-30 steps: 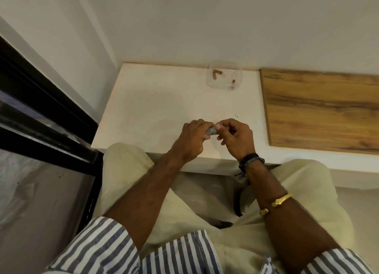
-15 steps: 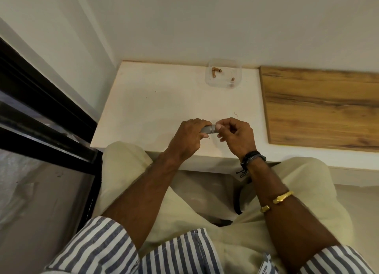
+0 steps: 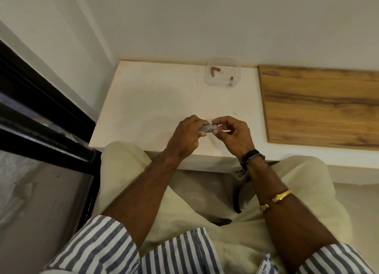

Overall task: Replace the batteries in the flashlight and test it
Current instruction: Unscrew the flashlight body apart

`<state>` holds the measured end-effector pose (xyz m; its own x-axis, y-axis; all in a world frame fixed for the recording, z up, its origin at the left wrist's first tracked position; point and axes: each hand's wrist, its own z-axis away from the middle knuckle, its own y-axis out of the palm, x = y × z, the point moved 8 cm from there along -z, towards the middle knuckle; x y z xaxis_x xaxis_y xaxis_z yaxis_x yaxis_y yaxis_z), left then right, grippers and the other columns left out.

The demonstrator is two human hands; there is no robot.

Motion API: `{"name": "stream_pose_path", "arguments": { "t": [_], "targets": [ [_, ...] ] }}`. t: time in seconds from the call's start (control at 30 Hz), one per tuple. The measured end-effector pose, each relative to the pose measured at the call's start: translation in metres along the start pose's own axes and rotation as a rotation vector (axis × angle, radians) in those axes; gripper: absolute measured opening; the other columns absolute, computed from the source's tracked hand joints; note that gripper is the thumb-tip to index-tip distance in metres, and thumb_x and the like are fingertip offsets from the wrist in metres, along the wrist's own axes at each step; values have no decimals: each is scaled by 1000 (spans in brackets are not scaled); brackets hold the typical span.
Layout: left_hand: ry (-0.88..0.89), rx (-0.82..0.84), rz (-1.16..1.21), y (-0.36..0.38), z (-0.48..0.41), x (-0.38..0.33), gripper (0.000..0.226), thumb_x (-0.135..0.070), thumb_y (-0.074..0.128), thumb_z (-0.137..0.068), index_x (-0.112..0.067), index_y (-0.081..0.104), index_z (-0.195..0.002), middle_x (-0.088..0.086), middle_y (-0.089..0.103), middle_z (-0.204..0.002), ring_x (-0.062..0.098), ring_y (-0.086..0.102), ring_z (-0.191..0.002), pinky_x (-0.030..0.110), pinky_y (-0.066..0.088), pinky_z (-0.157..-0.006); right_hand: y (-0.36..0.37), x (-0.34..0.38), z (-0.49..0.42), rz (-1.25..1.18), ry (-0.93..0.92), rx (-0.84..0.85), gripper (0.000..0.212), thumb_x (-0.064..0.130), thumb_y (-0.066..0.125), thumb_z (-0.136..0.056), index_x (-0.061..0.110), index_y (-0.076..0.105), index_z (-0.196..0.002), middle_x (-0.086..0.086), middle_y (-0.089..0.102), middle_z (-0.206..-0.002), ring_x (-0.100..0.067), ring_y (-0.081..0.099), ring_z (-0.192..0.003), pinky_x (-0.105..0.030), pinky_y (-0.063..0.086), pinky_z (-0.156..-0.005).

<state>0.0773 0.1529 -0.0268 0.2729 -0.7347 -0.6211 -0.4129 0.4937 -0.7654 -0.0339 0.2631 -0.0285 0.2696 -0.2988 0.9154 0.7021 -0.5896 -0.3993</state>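
Note:
A small silver flashlight [image 3: 208, 128] lies crosswise between both hands, just above the near part of the white table [image 3: 155, 101]. My left hand [image 3: 187, 134] grips its left end, which is mostly hidden in the fingers. My right hand [image 3: 233, 133] pinches its right end with thumb and forefinger. At the table's far edge stands a clear plastic container [image 3: 222, 84] with three copper-coloured batteries inside: two touching [image 3: 214, 70] and one apart [image 3: 232, 78].
A wood-grain board [image 3: 320, 107] covers the surface to the right of the white table. A black frame [image 3: 41, 117] runs along the left. White walls close the back and left. My knees in cream trousers sit below the table's front edge.
More of the silver flashlight shows between my hands than before. My right hand's fingers have shifted along its right end. The batteries in the container have not moved.

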Motion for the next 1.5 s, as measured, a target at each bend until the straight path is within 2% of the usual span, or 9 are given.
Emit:
{"name": "stream_pose_path", "arguments": {
  "t": [0.13, 0.23, 0.37, 0.5, 0.63, 0.73, 0.9, 1.07, 1.5],
  "targets": [
    [0, -7, 3, -1, 0, 0, 33, -6, 69, -88, -6, 66, -121, 14, 67, -112, 28, 62, -96, 36, 51, -86, 3, -2, 1, -56, 66, 22, 43, 12, 74, -89, 28, 61, -127, 5, 67, -121, -13, 69, -100, -29, 61, -78],
    [9, -9, -1, 0, 0, -1, 33, -4, 71, -87, -5, 67, -119, 14, 68, -111, 28, 62, -95, 33, 48, -84, 2, -8, 1, -49, 128, -41, 26, 41, 67, -96, 19, 72, -110, 4, 75, -95, -9, 73, -75, -29, 59, -63],
    [7, -5, -7, 2, 0, 2, 31, -4, 70, -88, -7, 67, -119, 13, 67, -111, 26, 62, -95, 35, 50, -85, 1, -7, 0, -17, 60, -29, 12, 23, 72, -95, 17, 76, -104, -1, 76, -87, -10, 71, -72, -34, 63, -67],
    [-15, 0, -5, 3, -1, 5, 34, -7, 71, -88, -7, 67, -121, 13, 67, -114, 28, 62, -96, 36, 52, -86, 4, -1, 0, -49, 16, 48, 41, 9, 78, -86, 30, 67, -120, 6, 71, -116, -8, 70, -94, -35, 61, -81],
    [1, -9, -2, 2, 0, 4, 33, -6, 71, -87, -8, 67, -120, 11, 67, -111, 25, 62, -94, 36, 53, -84, 1, -8, 1, -28, 136, -38, 32, 41, 69, -95, 23, 67, -121, 0, 74, -108, -8, 73, -79, -36, 65, -68],
    [0, -2, -3, 4, 0, 4, 32, -6, 70, -88, -8, 67, -119, 12, 68, -110, 25, 62, -93, 36, 52, -85, -2, -6, 2, 7, 104, -75, 17, 31, 69, -97, 15, 75, -100, 0, 76, -82, -6, 70, -63, -41, 65, -66],
    [-26, 7, -1, 5, -1, 8, 32, -8, 70, -88, -8, 67, -120, 13, 67, -113, 26, 62, -94, 36, 53, -86, 1, 0, 1, 40, 5, 7, 29, 3, 75, -88, 22, 75, -109, 4, 75, -103, -11, 71, -94, -35, 61, -88],
    [-22, 14, -10, 7, 0, 6, 34, -5, 70, -88, -7, 66, -122, 13, 67, -114, 26, 62, -96, 28, 48, -85, 1, -7, 1, -53, 117, -32, 20, 37, 70, -95, 25, 71, -111, 2, 75, -101, -9, 74, -77, -28, 64, -67],
    [-39, 27, 15, 4, -1, 7, 30, -4, 68, -88, -6, 68, -118, 14, 69, -108, 27, 62, -91, 38, 52, -83, -1, 2, 2, 28, -16, -64, 20, 5, 77, -88, 19, 78, -102, 8, 73, -83, -14, 70, -80, -33, 62, -84]
  ]
}}
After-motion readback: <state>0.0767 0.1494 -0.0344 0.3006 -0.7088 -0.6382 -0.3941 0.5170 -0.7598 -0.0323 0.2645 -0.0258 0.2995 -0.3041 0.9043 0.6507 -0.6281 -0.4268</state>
